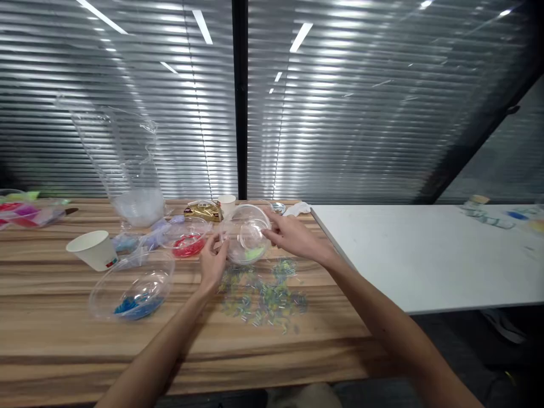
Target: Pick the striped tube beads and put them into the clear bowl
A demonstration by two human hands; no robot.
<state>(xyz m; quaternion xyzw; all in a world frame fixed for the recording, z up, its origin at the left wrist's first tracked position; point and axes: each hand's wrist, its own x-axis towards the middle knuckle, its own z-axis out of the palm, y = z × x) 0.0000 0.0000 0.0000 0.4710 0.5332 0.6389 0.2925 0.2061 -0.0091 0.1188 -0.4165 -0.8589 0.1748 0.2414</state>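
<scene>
A clear plastic bowl [245, 235] with a little yellow-green stuff at its bottom is tilted above the wooden table [191, 357]. At its left rim my left hand [213, 262] grips it with curled fingers. My right hand [291, 233] pinches the right side of the same bowl. Below the bowl, a loose spread of small green, yellow and clear pieces [272, 297] lies on the wood. To the left stand a clear bowl with blue pieces [138, 303] and another with red pieces [188, 245].
A white paper cup [94, 250] tilts at the left, near a tall clear bag [140, 205] with white contents. A gold packet [204, 211] and another paper cup [227, 203] are at the back. A white table [425, 255] adjoins on the right.
</scene>
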